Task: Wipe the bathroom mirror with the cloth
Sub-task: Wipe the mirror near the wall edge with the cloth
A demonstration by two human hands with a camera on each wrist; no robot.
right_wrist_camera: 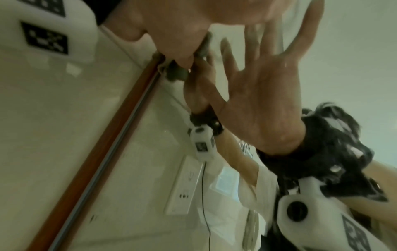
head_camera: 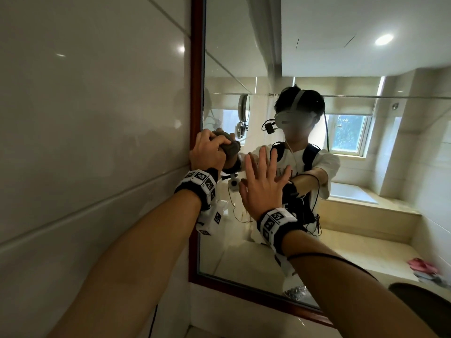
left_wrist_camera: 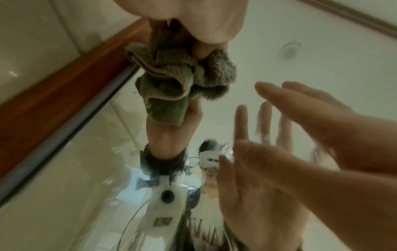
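From my remote seat I count two hands, one cloth and one mirror. The left hand has its fingers curled tight round the bunched cloth and holds it against the glass at the mirror's left edge, just beside the dark red-brown wooden frame. The right hand lies flat on the glass a little lower and to the right, its fingers straight and spread, holding nothing. Each wrist carries one black band with white marker blocks. The wall left of the frame is large glossy pale tile; a pale stone desk runs below the mirror. In the glass I see one window with a roller blind, one bathtub set in beige stone, one round recessed ceiling light, one small round wall mirror and a pink item on the reflected desk, too small to name. From the left wrist, the cloth is grey-green terry, fluffy and crumpled into folds with a stitched hem showing, pressed to its own reflection. The right wrist view shows the open palm's reflection, and the cloth as a dark lump by the frame.
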